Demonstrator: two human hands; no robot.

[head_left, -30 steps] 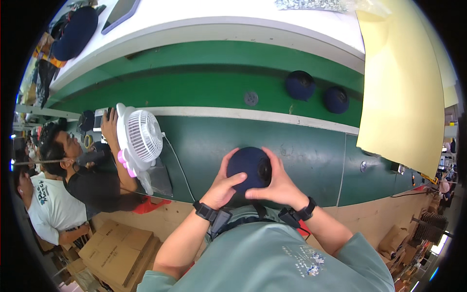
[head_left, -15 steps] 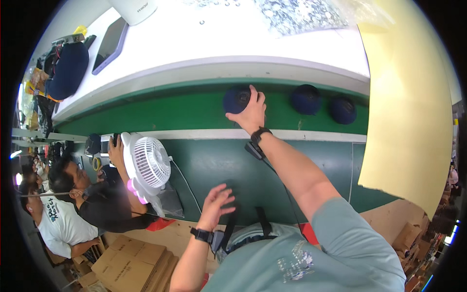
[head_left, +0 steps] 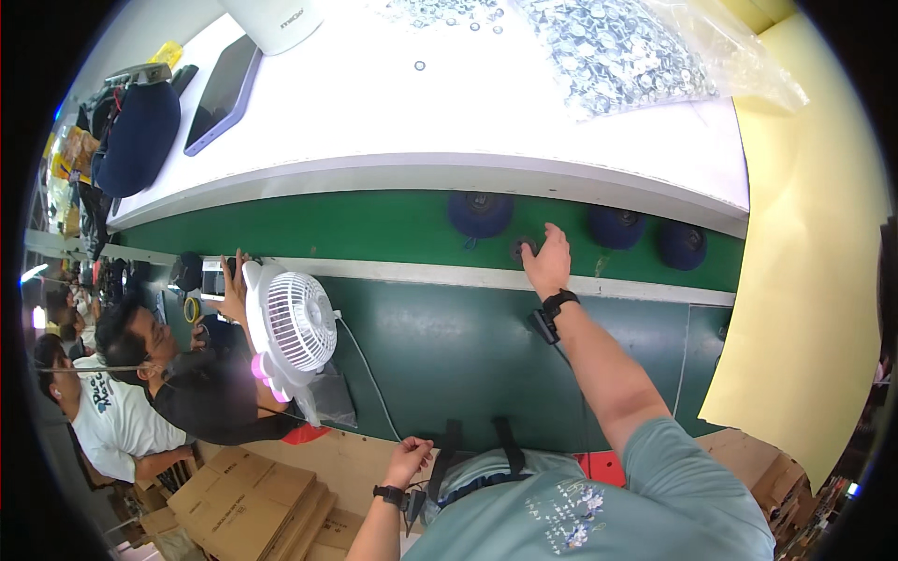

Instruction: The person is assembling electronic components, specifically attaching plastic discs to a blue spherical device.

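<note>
My right hand (head_left: 550,264) is over the green belt (head_left: 355,224), fingers stretched out and apart. By its thumb lies a small dark round disc (head_left: 520,247); whether the thumb touches it I cannot tell. Just left of that hand stands a dark blue rounded device (head_left: 479,215) with a black top and a small loop. Two more dark blue rounded devices sit to the right, one (head_left: 615,226) closer and another (head_left: 682,245) farther along. Low in front of my body, my left hand (head_left: 410,460) is closed with fingertips together; anything in it is too small to make out.
Across the belt, a white shelf (head_left: 449,122) carries a phone (head_left: 224,93) and a bag of small metal rings (head_left: 617,56). A white fan (head_left: 297,323) with a cable stands left, beside a co-worker (head_left: 206,393). Yellow sheet (head_left: 795,262) hangs at right; cartons (head_left: 243,505) are stacked lower left.
My right hand has let go of the leftmost dark blue device and moved right, beside the small disc. My left hand has dropped lower and its fingers have closed. The view has shifted.
</note>
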